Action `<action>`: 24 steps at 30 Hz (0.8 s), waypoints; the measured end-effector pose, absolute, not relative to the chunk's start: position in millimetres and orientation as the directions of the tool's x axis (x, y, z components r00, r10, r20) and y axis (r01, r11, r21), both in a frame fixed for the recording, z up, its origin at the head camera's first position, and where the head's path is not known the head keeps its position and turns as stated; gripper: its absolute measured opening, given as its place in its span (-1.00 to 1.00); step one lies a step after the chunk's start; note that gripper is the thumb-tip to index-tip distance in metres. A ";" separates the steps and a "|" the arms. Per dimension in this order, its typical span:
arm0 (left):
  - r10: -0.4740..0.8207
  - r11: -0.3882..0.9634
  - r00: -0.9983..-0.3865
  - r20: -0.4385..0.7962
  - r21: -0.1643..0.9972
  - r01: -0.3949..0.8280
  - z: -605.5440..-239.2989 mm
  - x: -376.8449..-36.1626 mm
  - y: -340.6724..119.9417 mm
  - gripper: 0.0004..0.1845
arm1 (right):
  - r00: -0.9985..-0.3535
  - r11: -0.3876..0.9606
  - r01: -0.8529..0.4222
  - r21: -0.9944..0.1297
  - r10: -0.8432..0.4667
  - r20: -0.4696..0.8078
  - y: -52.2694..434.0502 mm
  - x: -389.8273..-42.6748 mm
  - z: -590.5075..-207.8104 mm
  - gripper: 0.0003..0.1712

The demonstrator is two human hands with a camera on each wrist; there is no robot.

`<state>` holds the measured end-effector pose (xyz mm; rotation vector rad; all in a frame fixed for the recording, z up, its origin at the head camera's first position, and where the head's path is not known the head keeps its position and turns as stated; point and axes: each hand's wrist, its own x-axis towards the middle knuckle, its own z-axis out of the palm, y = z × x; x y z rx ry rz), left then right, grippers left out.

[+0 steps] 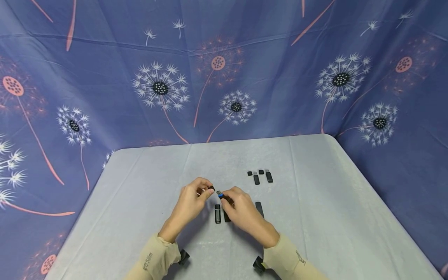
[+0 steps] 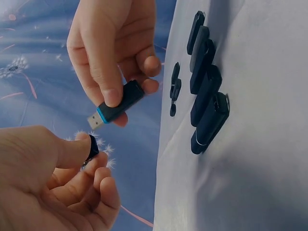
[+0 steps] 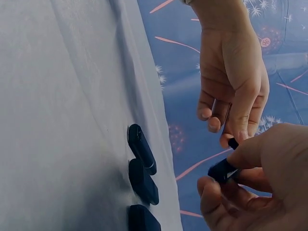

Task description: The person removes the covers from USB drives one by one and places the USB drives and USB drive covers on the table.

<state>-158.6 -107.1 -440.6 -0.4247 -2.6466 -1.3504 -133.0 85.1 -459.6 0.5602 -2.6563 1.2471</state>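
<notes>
Grey table (image 1: 315, 217) | right hand (image 1: 245, 214) fingers pinch flash drive (image 2: 118, 103) (plug bare) | left hand (image 1: 189, 204) fingers pinch cap (image 2: 92, 148)

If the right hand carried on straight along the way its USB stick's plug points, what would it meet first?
Most likely the small black cap pinched in the left hand: the stick's plug in the right hand aims at it across a short gap; exact alignment is unclear.
</notes>
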 end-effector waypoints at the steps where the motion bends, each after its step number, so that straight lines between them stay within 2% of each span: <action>1: 0.184 0.556 -0.951 0.250 0.771 0.310 -440.7 -158.9 -106.7 -0.87 | -0.919 0.583 -0.393 -0.711 -0.266 0.290 85.4 -133.3 -459.6 -0.82; 17: 0.213 0.543 -0.949 0.233 0.779 0.313 -439.5 -158.5 -98.9 -0.90 | -0.919 0.536 -0.392 -0.748 -0.264 0.292 91.6 -136.0 -458.0 -0.86; 24: 0.200 0.548 -0.953 0.229 0.780 0.302 -440.0 -158.2 -97.1 -0.90 | -0.920 0.566 -0.392 -0.726 -0.230 0.318 93.8 -136.3 -458.6 -0.87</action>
